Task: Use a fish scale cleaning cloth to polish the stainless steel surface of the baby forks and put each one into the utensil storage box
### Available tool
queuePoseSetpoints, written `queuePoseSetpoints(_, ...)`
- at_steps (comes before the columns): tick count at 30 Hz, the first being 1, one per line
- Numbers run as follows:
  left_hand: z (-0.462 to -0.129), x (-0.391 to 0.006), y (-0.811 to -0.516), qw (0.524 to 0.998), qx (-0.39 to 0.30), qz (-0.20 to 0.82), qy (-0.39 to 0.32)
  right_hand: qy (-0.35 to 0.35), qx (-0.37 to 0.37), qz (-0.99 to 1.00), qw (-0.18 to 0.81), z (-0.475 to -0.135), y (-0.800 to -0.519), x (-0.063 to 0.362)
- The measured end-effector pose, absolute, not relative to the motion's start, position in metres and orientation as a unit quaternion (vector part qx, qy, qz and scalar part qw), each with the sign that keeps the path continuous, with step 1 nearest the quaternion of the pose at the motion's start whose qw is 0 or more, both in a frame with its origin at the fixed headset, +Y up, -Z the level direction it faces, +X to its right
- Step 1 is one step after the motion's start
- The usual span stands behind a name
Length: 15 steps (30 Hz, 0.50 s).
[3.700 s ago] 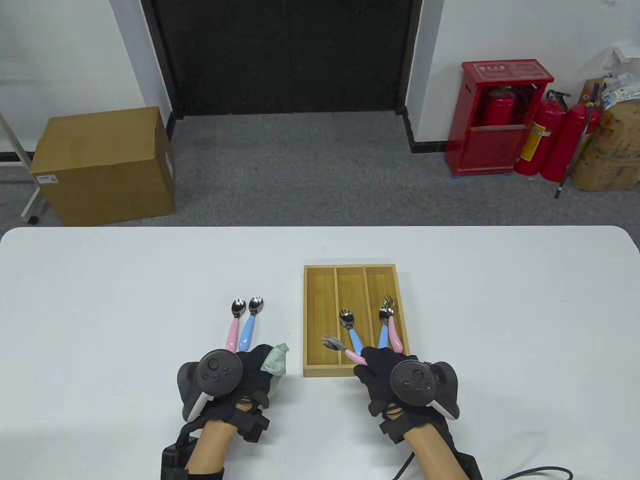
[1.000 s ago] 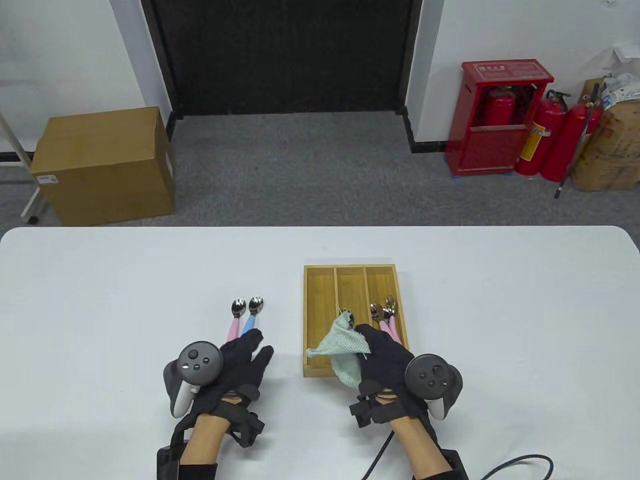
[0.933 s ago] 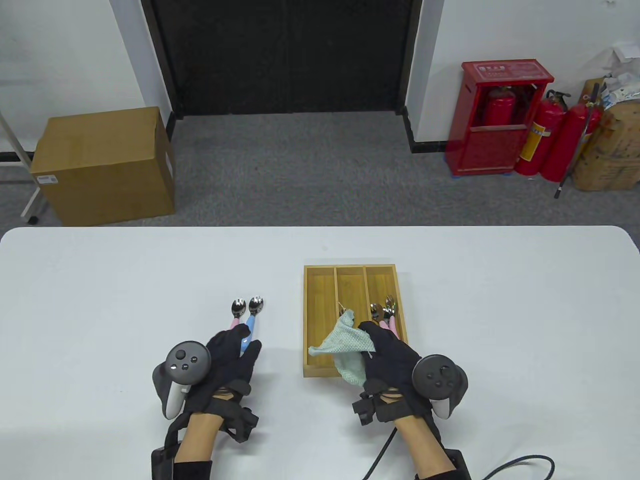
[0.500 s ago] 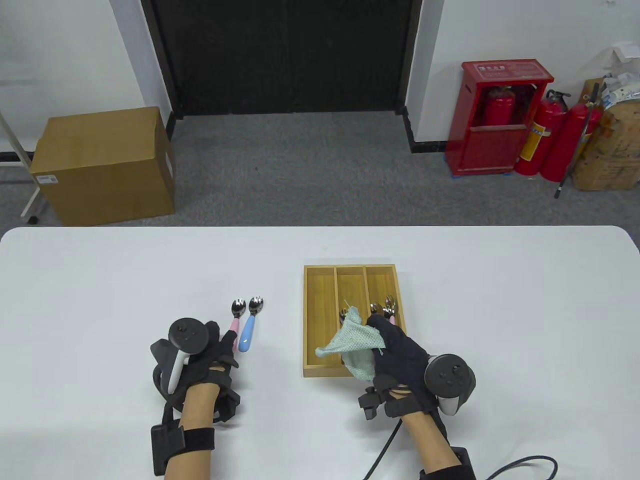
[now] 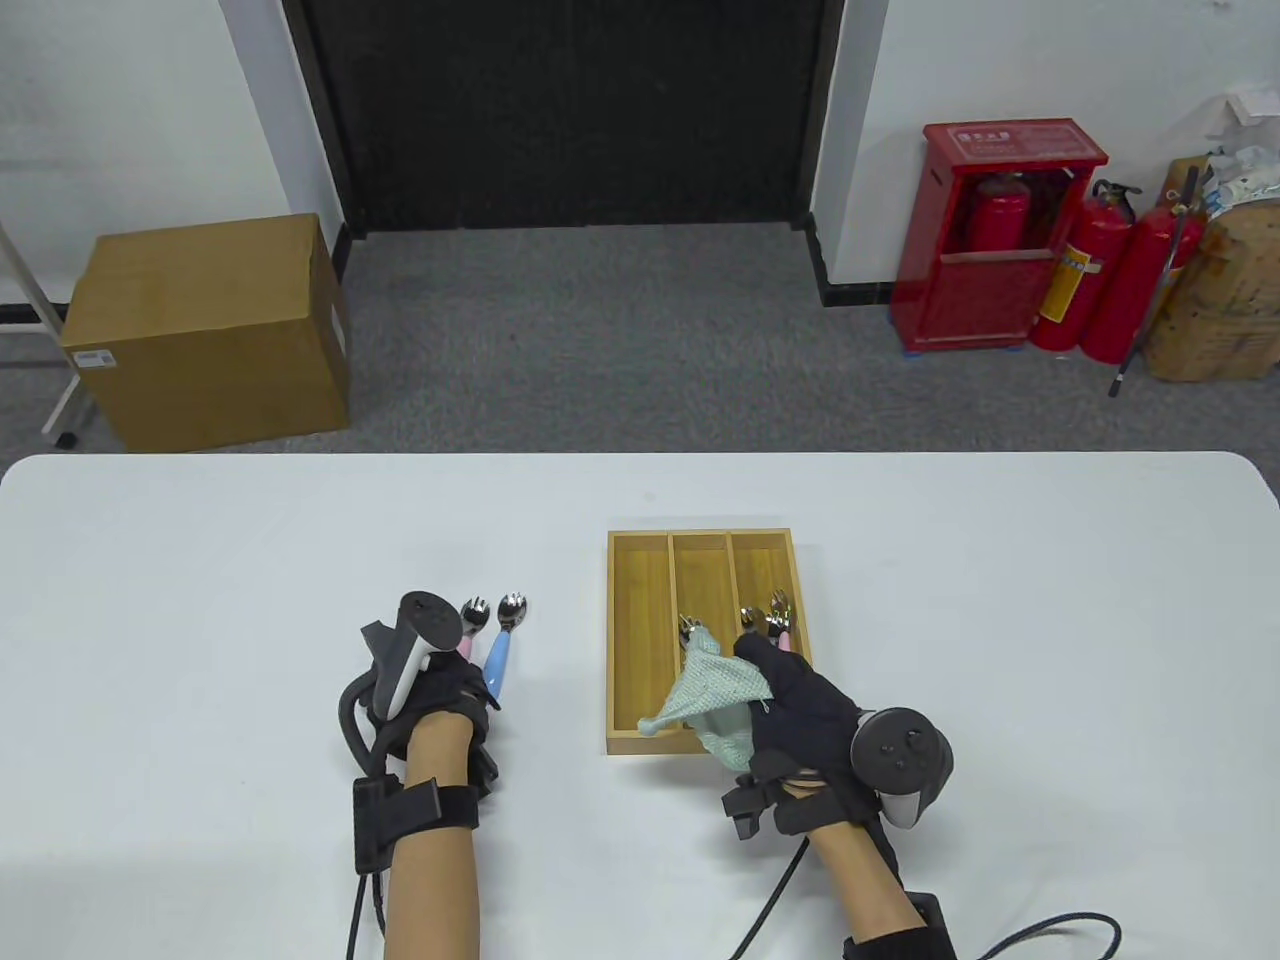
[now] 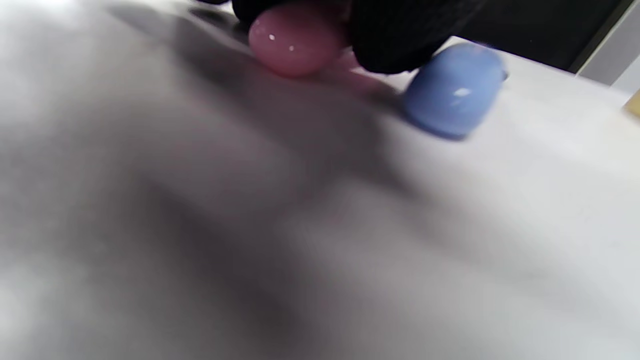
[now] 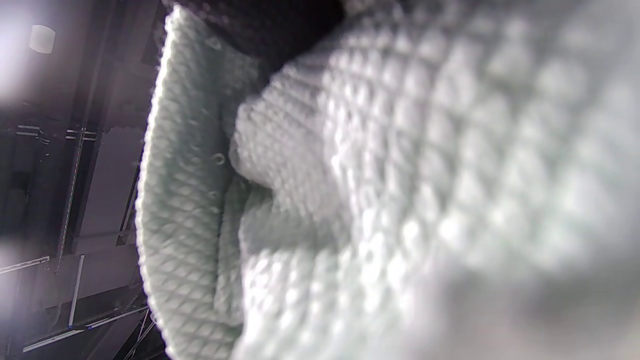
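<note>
The wooden utensil box (image 5: 612, 640) has three long compartments and holds several baby forks, their steel heads (image 5: 752, 618) showing past my right hand. My right hand (image 5: 770, 670) hovers over the box's near end and grips the pale green fish scale cloth (image 5: 712, 690), which fills the right wrist view (image 7: 350, 200). Left of the box lie a pink-handled fork (image 5: 472, 612) and a blue-handled fork (image 5: 497, 660). My left hand (image 5: 462, 668), turned on its side, curls its fingers (image 6: 400, 35) round the pink handle (image 6: 295, 47), beside the blue handle end (image 6: 452, 90).
The white table (image 5: 200, 600) stretches wide on both sides. A glove cable (image 5: 1050, 925) trails at the near right edge. Beyond the table, on the floor, stand a cardboard box (image 5: 210, 330) and a red fire extinguisher cabinet (image 5: 1000, 250).
The pink fork my right hand held now lies in the box, and the cloth passed from my left hand to my right. My left hand reached forward, rolled onto its side and closed on the pink handle.
</note>
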<state>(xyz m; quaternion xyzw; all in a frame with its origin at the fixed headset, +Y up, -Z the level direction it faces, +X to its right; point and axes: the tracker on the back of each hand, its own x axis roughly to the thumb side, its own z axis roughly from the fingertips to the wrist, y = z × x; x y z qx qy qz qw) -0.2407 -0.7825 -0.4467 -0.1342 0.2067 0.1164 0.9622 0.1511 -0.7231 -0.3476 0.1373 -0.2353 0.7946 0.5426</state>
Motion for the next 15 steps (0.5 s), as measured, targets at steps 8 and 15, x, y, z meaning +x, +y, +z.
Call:
queuePoseSetpoints(8, -0.435, -0.259, -0.769, 0.957, -0.047, 0.213, 0.19, -0.217, 0.121, 0.784, 0.569, -0.351, -0.726, 0.157)
queuePoseSetpoints(15, -0.384, -0.221, -0.7, 0.933, 0.032, 0.357, 0.018, -0.195, 0.095, 0.785, 0.581, -0.355, -0.733, 0.165)
